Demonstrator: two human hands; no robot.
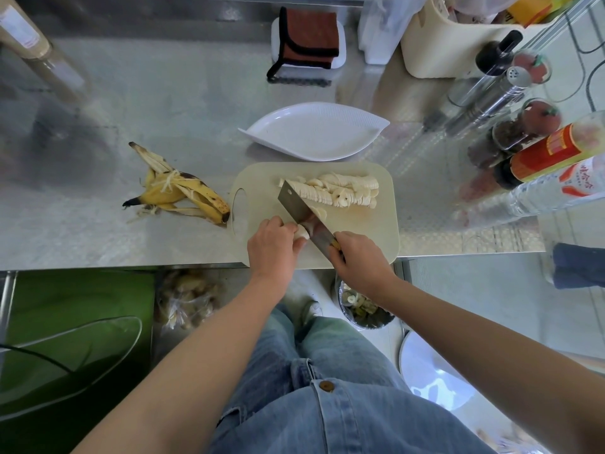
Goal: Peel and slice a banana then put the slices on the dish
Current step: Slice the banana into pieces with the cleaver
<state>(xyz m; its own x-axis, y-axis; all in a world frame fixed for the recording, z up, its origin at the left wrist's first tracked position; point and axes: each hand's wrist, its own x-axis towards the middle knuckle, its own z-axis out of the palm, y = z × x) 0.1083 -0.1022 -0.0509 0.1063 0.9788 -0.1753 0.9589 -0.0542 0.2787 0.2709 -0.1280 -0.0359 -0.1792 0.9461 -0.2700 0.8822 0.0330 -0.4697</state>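
Observation:
A pale cutting board (376, 224) lies at the counter's near edge. Several banana slices (340, 191) are spread in a row across its far half. My left hand (273, 245) pinches the last unsliced banana stub (301, 232) against the board. My right hand (360, 260) grips the handle of a cleaver (301, 208), whose blade rests edge-down right beside the stub. A white leaf-shaped dish (314, 132) stands just behind the board with nothing on it. The banana peel (176, 191) lies on the counter to the left of the board.
Bottles, spice jars and a shaker (510, 126) crowd the counter's right side. A folded brown cloth (309, 37) on a white tray sits at the back. A cream bin (458, 34) stands at the back right. Below the counter edge is a bowl of scraps (363, 309).

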